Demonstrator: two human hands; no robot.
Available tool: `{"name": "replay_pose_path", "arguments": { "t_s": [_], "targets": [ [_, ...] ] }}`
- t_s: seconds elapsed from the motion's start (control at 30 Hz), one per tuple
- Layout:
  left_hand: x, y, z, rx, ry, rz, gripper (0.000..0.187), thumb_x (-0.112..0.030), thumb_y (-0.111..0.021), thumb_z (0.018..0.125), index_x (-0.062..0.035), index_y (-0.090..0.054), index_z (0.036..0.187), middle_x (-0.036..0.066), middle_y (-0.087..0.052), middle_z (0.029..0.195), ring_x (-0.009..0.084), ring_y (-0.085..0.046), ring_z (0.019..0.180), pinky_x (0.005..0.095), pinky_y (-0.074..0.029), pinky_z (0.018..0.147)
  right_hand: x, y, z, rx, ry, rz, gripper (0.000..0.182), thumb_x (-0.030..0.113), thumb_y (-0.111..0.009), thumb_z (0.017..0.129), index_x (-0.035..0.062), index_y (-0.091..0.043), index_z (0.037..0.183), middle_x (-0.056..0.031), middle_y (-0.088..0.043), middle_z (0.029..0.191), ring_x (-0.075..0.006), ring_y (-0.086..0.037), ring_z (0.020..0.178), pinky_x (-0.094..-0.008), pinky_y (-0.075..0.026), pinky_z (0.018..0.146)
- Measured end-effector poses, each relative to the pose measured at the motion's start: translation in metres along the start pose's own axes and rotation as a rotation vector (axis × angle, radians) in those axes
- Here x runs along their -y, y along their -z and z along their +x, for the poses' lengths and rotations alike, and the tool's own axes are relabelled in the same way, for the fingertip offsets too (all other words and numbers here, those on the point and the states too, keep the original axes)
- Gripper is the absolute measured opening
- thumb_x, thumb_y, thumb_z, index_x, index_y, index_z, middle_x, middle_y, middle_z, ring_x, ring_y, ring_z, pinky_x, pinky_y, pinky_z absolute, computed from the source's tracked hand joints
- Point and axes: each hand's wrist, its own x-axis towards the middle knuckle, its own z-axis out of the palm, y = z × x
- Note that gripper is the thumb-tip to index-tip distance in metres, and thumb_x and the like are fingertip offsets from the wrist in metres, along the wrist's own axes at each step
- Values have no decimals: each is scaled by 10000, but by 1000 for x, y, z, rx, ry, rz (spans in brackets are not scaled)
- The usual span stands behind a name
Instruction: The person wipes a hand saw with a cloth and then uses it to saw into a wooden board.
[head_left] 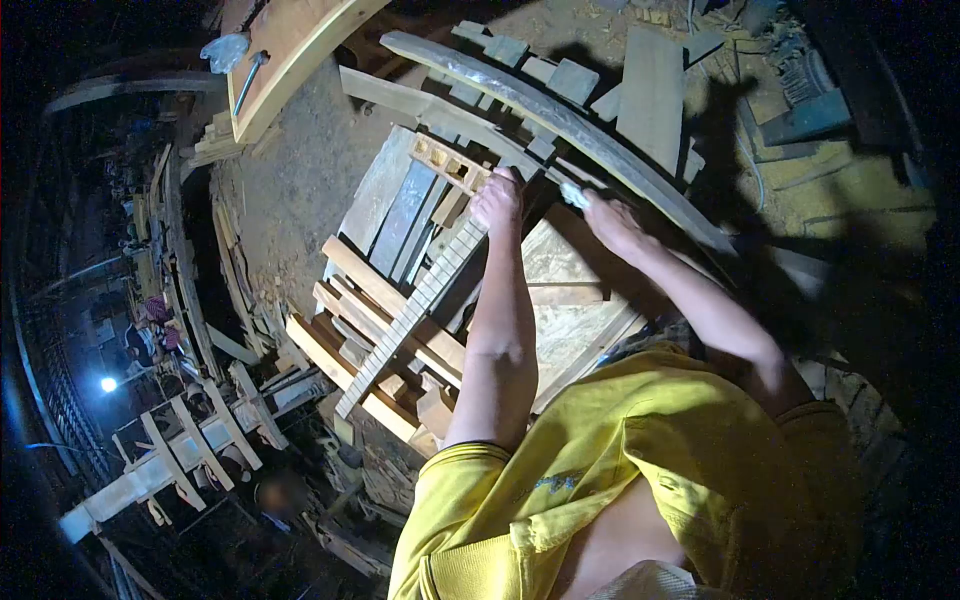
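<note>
Head view: left hand [497, 200] grips the notched strip [410, 315] to keep it steady; right hand [612, 222] pinches a pale scrap [574, 194] at its fingertips.

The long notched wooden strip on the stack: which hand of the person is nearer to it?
Left. The left hand is closed around the upper end of the notched strip. The right hand is apart from it, off to the right, holding a small pale object near the curved plank.

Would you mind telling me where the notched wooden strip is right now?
In the head view, the notched wooden strip runs diagonally left of centre across stacked planks, its upper end gripped by the left hand.
</note>
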Motion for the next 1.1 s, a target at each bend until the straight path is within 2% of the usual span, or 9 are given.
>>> {"name": "replay_pose_path", "arguments": {
  "t_s": [0.13,0.2,0.23,0.37,0.4,0.63,0.77,0.83,1.1],
  "targets": [
    [-5,7,0,40,92,-37,513,-314,-247,864,-33,-654,726,156,-635,765,283,-627,739,365,-469,714,30,3,4,79,9,299,653,530,-239,847,47,-283,1284,-244,-247,1337,-357,-245,1239,-404,-135,1035],
    [0,-5,5,43,56,-11,514,-314,-246,864,-30,-655,738,160,-634,777,285,-626,746,373,-466,718,-9,-14,34,-87,20,68,647,535,-267,841,37,-344,1247,-244,-288,1312,-334,-272,1232,-400,-170,1025],
    [4,-11,6,50,24,13,515,-315,-245,863,-26,-656,749,165,-633,789,288,-624,753,381,-463,721,-3,-1,-3,-137,65,-85,446,352,-258,888,40,-397,1176,-277,-473,1114,-416,-420,1086,-479,-305,920],
    [8,-20,8,57,42,-20,517,-319,-239,863,-27,-655,766,161,-634,814,302,-620,765,399,-457,723,2,13,-40,-54,23,-97,403,340,-285,887,57,-412,1144,-268,-480,1106,-398,-444,1066,-472,-323,910],
    [12,-25,8,28,-70,82,250,-238,-357,818,-84,-553,798,161,-623,764,279,-625,720,394,-483,615,8,14,-42,-49,-15,-42,375,325,-299,887,60,-423,1122,-262,-496,1084,-390,-458,1054,-465,-337,899],
    [-5,11,3,177,118,-13,424,-316,-283,845,-54,-615,878,187,-614,886,313,-608,838,409,-449,753,23,3,-3,-126,97,-36,544,450,-241,877,19,-435,1149,-264,-409,1195,-342,-354,1178,-448,-250,967],
    [-4,11,2,160,89,-20,412,-304,-294,841,-47,-616,856,176,-619,874,299,-609,846,400,-452,753,-32,-6,11,-230,-4,-144,343,334,-308,887,97,-450,1090,-254,-533,1008,-373,-490,1004,-451,-368,855],
    [-1,7,1,150,57,1,406,-296,-289,843,-55,-615,859,175,-620,870,297,-610,843,397,-455,750,-9,8,-1,5,8,8,602,469,-238,864,20,-366,1244,-264,-346,1270,-344,-309,1217,-423,-215,1010],
    [-5,11,2,123,51,14,379,-273,-300,838,-56,-609,851,169,-623,868,295,-618,806,401,-466,714,29,16,-33,-92,106,-160,423,364,-258,880,163,-366,1236,-239,-440,1174,-347,-384,1155,-464,-266,962]
  ]
}}
